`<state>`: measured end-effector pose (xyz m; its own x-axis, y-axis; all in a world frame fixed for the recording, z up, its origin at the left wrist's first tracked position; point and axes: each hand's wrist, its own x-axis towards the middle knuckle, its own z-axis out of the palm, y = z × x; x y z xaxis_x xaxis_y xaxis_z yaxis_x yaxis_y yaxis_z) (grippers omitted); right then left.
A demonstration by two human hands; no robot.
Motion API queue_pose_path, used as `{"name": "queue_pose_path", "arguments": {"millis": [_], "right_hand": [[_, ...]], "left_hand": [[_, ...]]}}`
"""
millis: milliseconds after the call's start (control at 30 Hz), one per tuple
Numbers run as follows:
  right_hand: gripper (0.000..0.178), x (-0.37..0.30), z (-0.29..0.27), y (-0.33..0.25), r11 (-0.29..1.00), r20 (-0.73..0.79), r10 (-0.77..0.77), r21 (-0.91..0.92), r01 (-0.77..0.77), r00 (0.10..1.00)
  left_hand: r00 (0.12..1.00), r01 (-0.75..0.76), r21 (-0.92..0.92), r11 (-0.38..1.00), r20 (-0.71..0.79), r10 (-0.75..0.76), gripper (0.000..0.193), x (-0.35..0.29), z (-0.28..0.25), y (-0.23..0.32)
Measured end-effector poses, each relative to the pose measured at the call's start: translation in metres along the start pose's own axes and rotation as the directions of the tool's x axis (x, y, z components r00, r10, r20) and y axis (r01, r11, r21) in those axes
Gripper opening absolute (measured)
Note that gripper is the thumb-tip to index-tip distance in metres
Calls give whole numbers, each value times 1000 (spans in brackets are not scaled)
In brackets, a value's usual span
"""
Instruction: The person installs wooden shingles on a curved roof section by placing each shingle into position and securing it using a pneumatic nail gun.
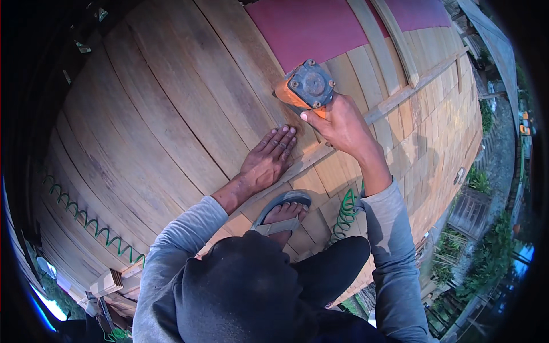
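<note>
My right hand point(345, 127) is wrapped round the grip of an orange and black nail gun point(311, 86), whose dark bolted cap faces up. The gun's nose is hidden beneath its body, so I cannot tell whether it touches the wood. Just left of it, my left hand point(266, 159) lies flat on the wooden boards point(189, 97), fingers stretched out and holding nothing. A long wooden batten point(394, 106) runs across the shingles point(423, 128) beside both hands. Near my right forearm hangs a green coiled air hose point(345, 214).
My sandalled foot point(283, 212) stands on the sloping shingles below my hands. Dark red sheeting point(311, 28) and upright wooden strips lie beyond the gun. Another green coiled hose point(94, 227) stretches along the left. At the right, the roof edge drops toward plants point(492, 268) far below.
</note>
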<state>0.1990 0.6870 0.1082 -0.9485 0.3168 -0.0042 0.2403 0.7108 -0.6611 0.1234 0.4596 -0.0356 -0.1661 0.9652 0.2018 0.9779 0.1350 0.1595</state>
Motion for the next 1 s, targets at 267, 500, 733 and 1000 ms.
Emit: {"name": "queue_pose_path", "arguments": {"millis": [267, 500, 733, 1000], "right_hand": [[33, 8, 6, -14, 994, 24, -39, 106, 36, 999], [30, 8, 7, -18, 997, 13, -45, -58, 46, 999], [30, 3, -4, -18, 994, -78, 51, -95, -58, 996], [33, 24, -27, -30, 992, -64, 56, -106, -63, 996]], "left_hand": [[999, -33, 62, 998, -36, 36, 63, 3, -3, 4], [999, -46, 53, 998, -11, 47, 65, 9, -4, 5], [997, -67, 46, 997, -33, 68, 63, 12, -5, 3], [991, -125, -49, 991, -57, 122, 54, 27, -8, -25]]}}
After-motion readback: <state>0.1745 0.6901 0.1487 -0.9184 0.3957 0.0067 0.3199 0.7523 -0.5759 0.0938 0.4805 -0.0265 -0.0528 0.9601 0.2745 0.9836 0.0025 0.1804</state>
